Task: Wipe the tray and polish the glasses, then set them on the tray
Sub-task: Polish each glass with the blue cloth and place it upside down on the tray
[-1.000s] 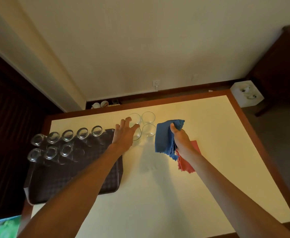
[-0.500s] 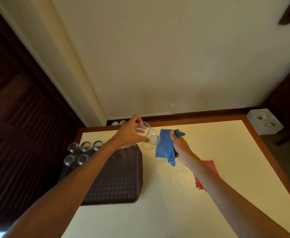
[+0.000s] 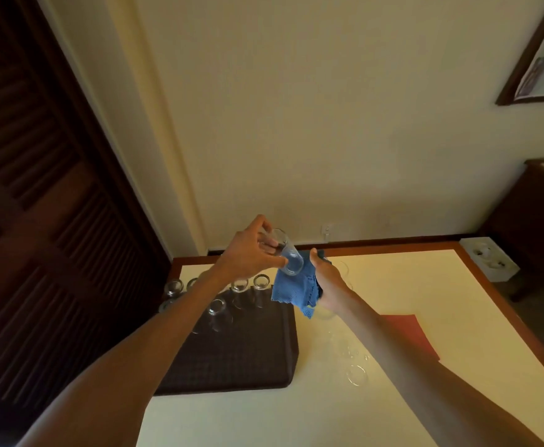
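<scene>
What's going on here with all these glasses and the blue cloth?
A person is polishing glasses. The left hand holds a clear glass tilted in the air, and the right hand grips a blue cloth close by it. Several glasses already stand at the far end of the dark tray, and a red cloth lies on the table beside the right forearm.
</scene>
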